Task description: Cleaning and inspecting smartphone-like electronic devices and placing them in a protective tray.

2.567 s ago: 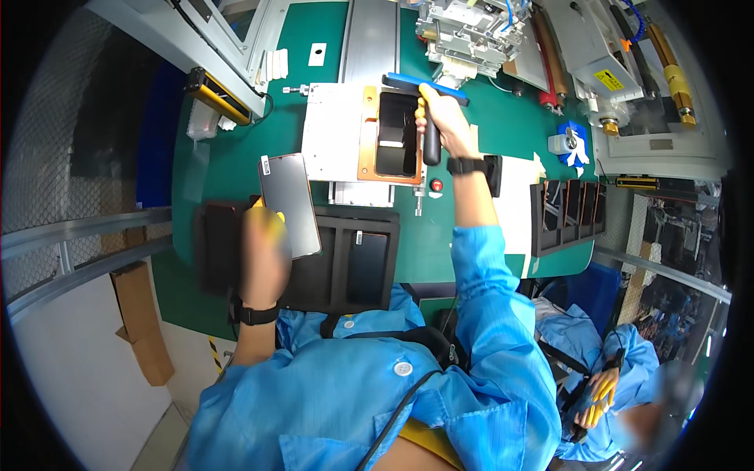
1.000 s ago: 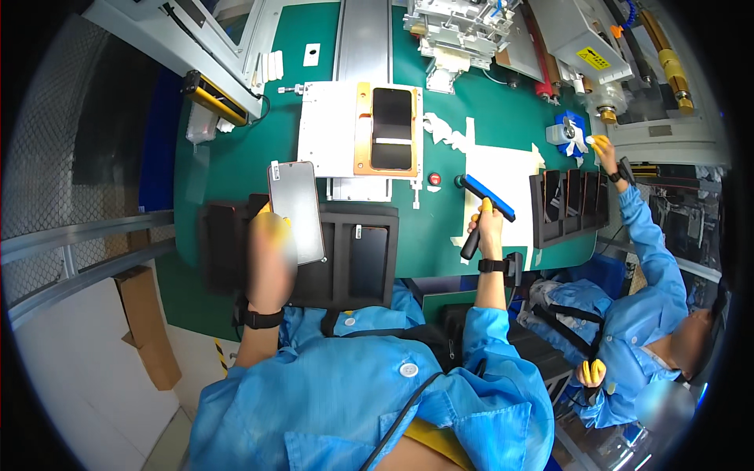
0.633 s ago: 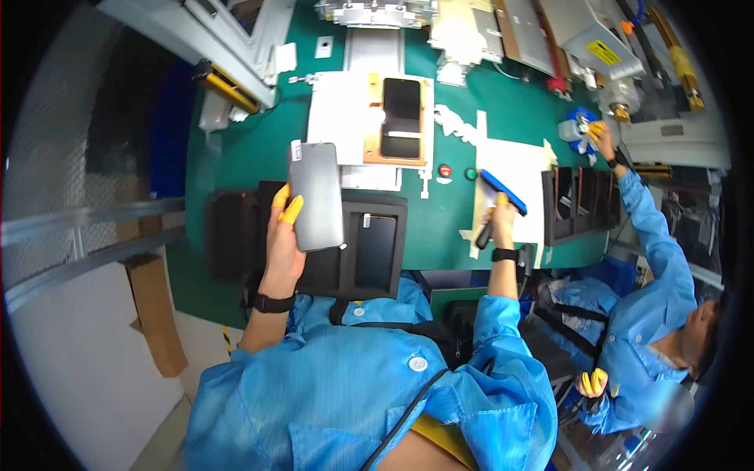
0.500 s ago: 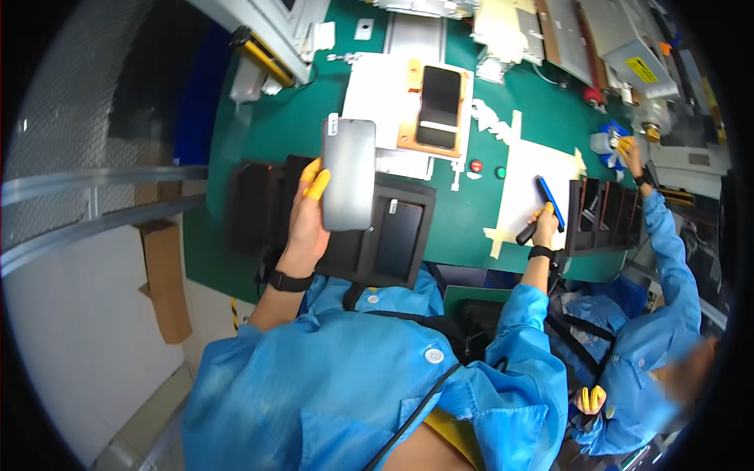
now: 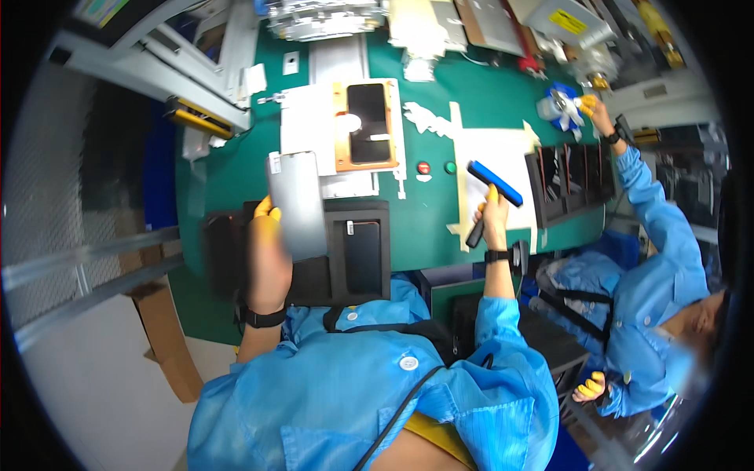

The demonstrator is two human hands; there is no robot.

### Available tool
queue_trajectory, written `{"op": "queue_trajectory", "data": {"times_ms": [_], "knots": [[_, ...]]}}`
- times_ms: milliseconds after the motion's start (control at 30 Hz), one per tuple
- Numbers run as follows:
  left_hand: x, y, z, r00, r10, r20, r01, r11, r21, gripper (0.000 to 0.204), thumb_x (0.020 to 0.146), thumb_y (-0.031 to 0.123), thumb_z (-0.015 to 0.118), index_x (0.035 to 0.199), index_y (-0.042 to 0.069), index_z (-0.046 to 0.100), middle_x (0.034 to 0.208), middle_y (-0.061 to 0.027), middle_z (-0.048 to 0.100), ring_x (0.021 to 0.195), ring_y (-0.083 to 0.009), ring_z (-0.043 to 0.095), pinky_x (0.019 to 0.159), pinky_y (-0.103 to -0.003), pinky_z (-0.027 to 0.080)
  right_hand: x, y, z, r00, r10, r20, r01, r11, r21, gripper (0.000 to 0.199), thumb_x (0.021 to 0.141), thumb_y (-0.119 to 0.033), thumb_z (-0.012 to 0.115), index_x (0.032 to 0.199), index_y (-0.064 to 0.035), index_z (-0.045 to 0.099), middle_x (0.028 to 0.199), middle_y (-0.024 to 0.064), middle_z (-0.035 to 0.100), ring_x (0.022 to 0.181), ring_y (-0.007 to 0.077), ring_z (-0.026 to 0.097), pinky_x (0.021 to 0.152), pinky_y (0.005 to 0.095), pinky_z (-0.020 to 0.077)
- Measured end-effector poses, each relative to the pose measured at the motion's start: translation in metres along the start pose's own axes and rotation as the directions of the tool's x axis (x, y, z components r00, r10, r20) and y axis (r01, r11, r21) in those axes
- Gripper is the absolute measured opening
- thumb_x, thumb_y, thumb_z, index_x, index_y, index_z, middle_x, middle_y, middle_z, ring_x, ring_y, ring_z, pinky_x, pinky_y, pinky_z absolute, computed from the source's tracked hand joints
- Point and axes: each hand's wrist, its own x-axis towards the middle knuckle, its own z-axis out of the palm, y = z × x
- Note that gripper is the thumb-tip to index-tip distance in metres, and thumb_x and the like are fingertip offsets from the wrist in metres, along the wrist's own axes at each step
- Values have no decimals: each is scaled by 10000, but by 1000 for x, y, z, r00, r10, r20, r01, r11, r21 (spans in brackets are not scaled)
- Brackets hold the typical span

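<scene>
My left hand (image 5: pixel 269 263), yellow covers on its fingertips, grips a grey-faced phone (image 5: pixel 301 206) by its left edge. A white tab sticks to the phone's top left corner. The phone is above a black foam tray (image 5: pixel 382 216), whose right slot holds another dark phone (image 5: pixel 362 255). In my right hand (image 5: pixel 493 221) is a roller with a blue barrel (image 5: pixel 495 183) and a black handle, raised over a white taped-down sheet (image 5: pixel 514 149). Farther back, a black phone (image 5: pixel 367 118) lies in an orange fixture (image 5: pixel 340 145) on a white plate.
A red button (image 5: pixel 424 168) and a green button (image 5: pixel 450 167) sit between fixture and sheet. Crumpled white film (image 5: pixel 428 119) lies beyond them. A slotted black rack (image 5: pixel 577 180) stands right of the sheet. A co-worker's hand (image 5: pixel 594 110) reaches to a blue-and-white item at the far right.
The whole view has shifted. My left hand has brought the phone lower, toward the black tray. My right hand has turned the roller so its barrel slants more, and raised it off the sheet's lower edge.
</scene>
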Motion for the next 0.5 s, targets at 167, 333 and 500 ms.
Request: {"op": "queue_trajectory", "data": {"times_ms": [167,333,500], "knots": [[-2,-2,-4,997,-5,-78,6,1000,16,308,892,138,421,1188,57,408,1138,-60,479,1042,-154,477,895,-287,394,-3,-39,41,993,40,112,-36,999,-36,236,887,-268,443,869,-33,421,534,47,445,358,123,434,315,256,363],[-10,-6,-14,990,-32,-139,34,999,9,293,892,140,420,1174,61,418,1116,-56,489,1025,-131,483,881,-274,398,-10,-118,119,887,-160,433,217,972,-87,319,862,-298,476,786,12,463,526,47,473,360,115,448,334,251,381],[-26,-8,-34,977,-15,-212,13,1000,-13,298,896,142,416,1185,70,421,1107,-46,498,1031,-126,473,884,-269,387,18,-139,199,837,-160,523,246,964,-100,313,830,-260,486,654,-1,485,508,58,497,394,124,498,363,259,435]]}}
